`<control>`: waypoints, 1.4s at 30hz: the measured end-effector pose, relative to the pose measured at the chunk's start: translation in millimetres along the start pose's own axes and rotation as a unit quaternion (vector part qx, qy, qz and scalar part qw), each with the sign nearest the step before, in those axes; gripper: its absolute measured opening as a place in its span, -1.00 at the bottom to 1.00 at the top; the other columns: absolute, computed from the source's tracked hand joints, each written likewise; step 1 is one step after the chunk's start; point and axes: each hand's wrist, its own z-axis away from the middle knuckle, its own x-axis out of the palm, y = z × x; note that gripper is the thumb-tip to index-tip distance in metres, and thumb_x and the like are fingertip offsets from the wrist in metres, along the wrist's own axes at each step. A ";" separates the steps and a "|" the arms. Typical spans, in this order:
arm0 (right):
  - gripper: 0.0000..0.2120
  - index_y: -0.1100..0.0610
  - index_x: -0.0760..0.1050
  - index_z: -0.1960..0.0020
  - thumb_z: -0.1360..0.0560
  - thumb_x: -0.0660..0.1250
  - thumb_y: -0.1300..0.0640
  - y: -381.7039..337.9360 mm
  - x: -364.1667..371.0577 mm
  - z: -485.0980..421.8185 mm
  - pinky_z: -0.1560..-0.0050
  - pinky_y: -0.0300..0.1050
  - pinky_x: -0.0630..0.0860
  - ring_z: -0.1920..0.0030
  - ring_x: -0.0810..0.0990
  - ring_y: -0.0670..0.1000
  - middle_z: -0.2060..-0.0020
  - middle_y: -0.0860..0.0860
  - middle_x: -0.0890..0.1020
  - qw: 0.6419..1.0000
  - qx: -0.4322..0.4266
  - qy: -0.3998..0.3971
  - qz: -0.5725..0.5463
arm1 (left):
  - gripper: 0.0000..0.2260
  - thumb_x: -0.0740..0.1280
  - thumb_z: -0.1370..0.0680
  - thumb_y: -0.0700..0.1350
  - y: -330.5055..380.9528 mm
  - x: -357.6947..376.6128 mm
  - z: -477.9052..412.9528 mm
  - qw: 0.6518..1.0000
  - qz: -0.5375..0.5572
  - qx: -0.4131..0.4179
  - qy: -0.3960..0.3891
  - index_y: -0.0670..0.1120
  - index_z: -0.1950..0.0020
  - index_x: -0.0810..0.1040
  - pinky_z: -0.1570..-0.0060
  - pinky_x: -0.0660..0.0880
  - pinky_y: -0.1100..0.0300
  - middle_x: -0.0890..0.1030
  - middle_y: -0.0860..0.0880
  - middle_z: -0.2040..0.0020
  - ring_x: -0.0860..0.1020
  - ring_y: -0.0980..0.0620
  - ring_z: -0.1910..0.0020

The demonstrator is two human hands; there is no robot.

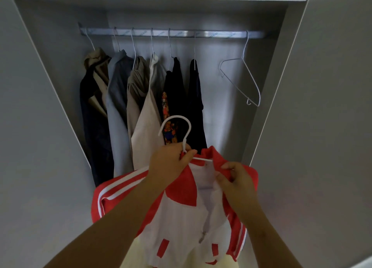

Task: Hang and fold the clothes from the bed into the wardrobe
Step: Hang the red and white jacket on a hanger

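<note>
Jacket: red and white track jacket with a red collar, white chest and front zip, red panels, and white stripes along the red sleeves.
Where: held in front of the open wardrobe, below the rail, draped on a white hanger whose hook stands free above the collar.
Left hand: fingers curled round the hanger's neck.
Right hand: fingers pinching the red collar edge.
Rail load: six hung garments to the left, one empty wire hanger to the right.
Writing: faint repeated print on the rail, too blurred to read; no legible label on the jacket.
</note>
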 end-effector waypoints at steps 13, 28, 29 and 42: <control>-0.68 0.12 0.54 -0.14 -0.62 0.05 0.06 -12.2 -34.5 -9.1 -0.21 -0.04 0.20 -0.06 0.52 0.18 0.04 0.15 0.63 0.941 -0.047 0.088 0.322 | -0.91 0.36 -0.50 -0.10 13.8 -16.6 -2.9 0.991 0.125 0.045 -0.005 -0.07 0.16 0.64 0.18 0.53 0.14 0.64 -0.05 0.26 0.57 0.09 0.26; -0.64 0.23 0.62 0.09 -0.58 0.16 0.01 -10.4 -46.5 -3.6 0.01 -0.05 0.41 0.15 0.54 0.14 0.18 0.18 0.64 0.978 0.017 0.136 0.156 | -0.75 0.31 -0.51 0.07 -1.0 -23.1 12.9 0.991 -0.040 0.108 -0.068 -0.01 -0.11 0.59 0.11 0.41 0.34 0.61 0.05 0.05 0.54 0.11 0.07; -0.64 0.22 0.62 0.09 -0.58 0.16 0.00 -10.5 -46.7 -3.9 -0.01 -0.05 0.41 0.14 0.55 0.14 0.19 0.17 0.63 0.978 0.020 0.139 0.154 | -0.74 0.30 -0.52 0.06 0.1 -22.6 13.8 0.990 -0.042 0.120 -0.061 -0.01 -0.14 0.57 0.08 0.41 0.33 0.60 0.04 0.01 0.54 0.11 0.04; -0.78 -0.01 0.50 0.21 -0.55 0.20 -0.05 -14.8 -55.1 -3.6 -0.14 0.00 0.37 0.09 0.56 0.09 0.32 -0.07 0.55 0.969 -0.071 0.122 0.204 | -0.71 0.25 -0.51 -0.04 -4.1 -15.8 19.3 0.991 -0.034 0.113 0.058 -0.24 0.00 0.62 0.11 0.45 0.17 0.65 -0.14 0.16 0.61 -0.09 0.19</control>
